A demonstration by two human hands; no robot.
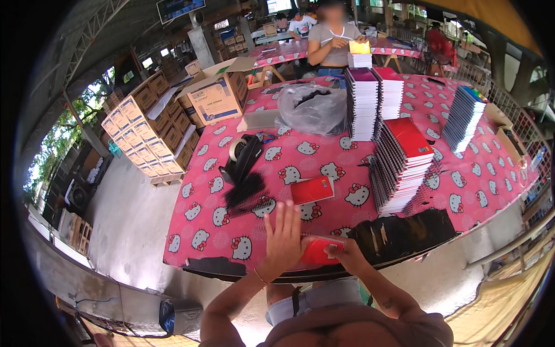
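Near the front edge of the table, my right hand [344,252] grips a small red notebook [317,253], its thumb lying on the cover. My left hand [282,243] is at the notebook's left side with its fingers stretched out and pointing away from me. Whether its palm presses on the notebook's edge I cannot tell. Just beyond my hands lies another red notebook [312,190], flat on the table. To the left of it is a heap of black spiral binding coils [245,194]. A tall stack of red spiral notebooks [404,165] stands to the right.
A black tape dispenser [241,159] sits left of centre. Farther back are a clear plastic bag [312,110], purple-topped notebook stacks [362,104] and a blue-topped stack [464,118]. Cartons [153,127] are piled at left. Across the table, a person [335,40] handles yellow-covered notebooks.
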